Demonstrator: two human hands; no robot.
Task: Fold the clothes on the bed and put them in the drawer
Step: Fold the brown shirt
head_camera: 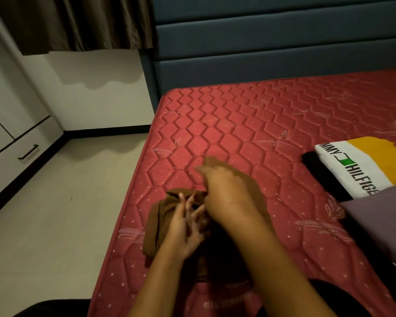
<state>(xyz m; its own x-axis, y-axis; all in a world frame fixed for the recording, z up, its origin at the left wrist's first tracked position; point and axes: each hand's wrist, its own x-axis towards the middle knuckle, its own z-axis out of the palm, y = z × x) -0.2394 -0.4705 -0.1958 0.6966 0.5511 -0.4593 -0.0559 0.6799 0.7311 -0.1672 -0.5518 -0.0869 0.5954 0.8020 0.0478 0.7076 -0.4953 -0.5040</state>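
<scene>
Head cam looks down on a red quilted mattress (249, 115) w/ a blue padded headboard (272, 42) behind it. I'm working near the mattress's left edge, on the side close to me. The brown garment (157, 225) lies there partly folded. It's a narrow bundle whose long axis runs roughly away from me toward the headboard, and part of it is hidden under both forearms.

My left hand (185, 229) lies on top of it, fingers spread and straight, pressing the cloth flat w/o gripping. My right hand (229, 193) sits just beyond and to the right, close against the left's fingertips. I see it from the back. A brown flap pokes up past its knuckles, so I judge it clamped on that flap, tho the fingertips are hidden.

Key relation for the next move: the lifted flap is on the bundle's far-right side and the pinned part is near-left. The fold prob. goes right to left across the short axis, w/ the right hand carrying and the left anchoring.

Well apart to the right are a folded white-and-yellow shirt (364, 165) w/ lettering, touching a black garment (322, 179), and a purple cloth (386, 225) nearer me. The drawer (9, 165) is closed, off left across the floor. The left hand is nearer to it.
</scene>
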